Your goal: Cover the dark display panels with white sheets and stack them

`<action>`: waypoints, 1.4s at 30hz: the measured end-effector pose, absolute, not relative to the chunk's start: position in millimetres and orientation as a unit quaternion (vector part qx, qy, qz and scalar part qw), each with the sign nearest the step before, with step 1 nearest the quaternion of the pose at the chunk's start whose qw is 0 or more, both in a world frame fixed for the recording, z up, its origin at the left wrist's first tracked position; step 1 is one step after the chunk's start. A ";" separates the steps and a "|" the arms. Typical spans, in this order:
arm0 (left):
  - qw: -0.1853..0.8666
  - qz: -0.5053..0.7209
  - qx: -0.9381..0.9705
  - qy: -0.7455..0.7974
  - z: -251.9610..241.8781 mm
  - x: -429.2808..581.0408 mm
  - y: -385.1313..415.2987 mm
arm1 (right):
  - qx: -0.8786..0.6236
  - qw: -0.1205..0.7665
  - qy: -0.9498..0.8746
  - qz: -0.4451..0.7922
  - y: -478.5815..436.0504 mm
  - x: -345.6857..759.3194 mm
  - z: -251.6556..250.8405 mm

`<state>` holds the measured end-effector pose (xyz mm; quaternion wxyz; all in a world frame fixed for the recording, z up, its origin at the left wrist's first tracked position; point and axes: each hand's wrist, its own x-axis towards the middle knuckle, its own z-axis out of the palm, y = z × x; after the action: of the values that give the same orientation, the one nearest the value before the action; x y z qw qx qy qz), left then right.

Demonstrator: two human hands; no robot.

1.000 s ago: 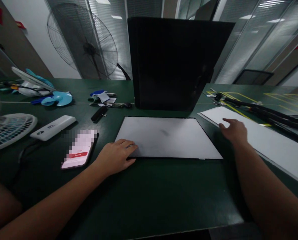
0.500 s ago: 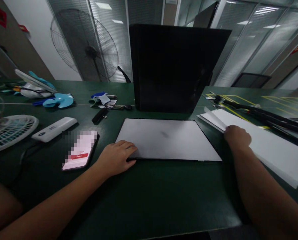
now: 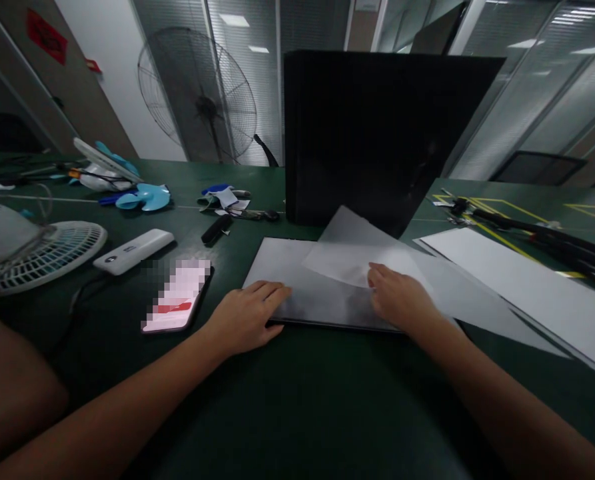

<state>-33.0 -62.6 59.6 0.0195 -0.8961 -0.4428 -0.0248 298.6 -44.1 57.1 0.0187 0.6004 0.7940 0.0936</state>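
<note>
A flat white panel with a thin black edge [image 3: 327, 307] lies on the green table in front of me. My left hand [image 3: 250, 315] rests over its front left corner, fingers stretched out and holding nothing. Over the panel's right half, my right hand [image 3: 402, 300] pinches a thin translucent sheet [image 3: 357, 243]. That sheet slants across the panel and trails right toward a stack of white sheets [image 3: 532, 287]. The right hand and the sheet hide the panel's right side.
A large black screen [image 3: 377, 140] stands behind the panel. To the left lie a phone [image 3: 180, 300], a white power bank [image 3: 134, 251], a white fan grille [image 3: 72, 253] and a black stick-like item [image 3: 217, 229]. Someone's bare arm [image 3: 17, 380] shows at the left edge. Black cables [image 3: 537, 230] lie far right.
My right hand has moved left from the stack to above the panel, drawing one translucent sheet with it. My left hand stays at the panel's corner. The view has turned slightly left.
</note>
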 end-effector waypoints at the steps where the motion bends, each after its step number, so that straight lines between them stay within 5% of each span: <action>1: 0.023 -0.032 -0.892 -0.450 58.7 -32.7 -62.7 | 0.569 0.014 0.817 0.091 -46.7 289.7 55.5; 15: 0.059 -0.071 -0.892 -0.442 55.7 -33.7 -65.6 | 0.340 -0.038 0.933 0.109 -73.6 253.5 52.5; 42: 0.007 -0.067 -0.846 -0.529 48.9 -34.7 -62.8 | 0.341 -0.055 0.938 -0.039 -71.0 249.9 42.6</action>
<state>-34.7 -62.8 48.9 0.0075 -0.8457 -0.5294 -0.0672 249.9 -71.0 42.6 -0.0546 0.3410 0.9377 -0.0391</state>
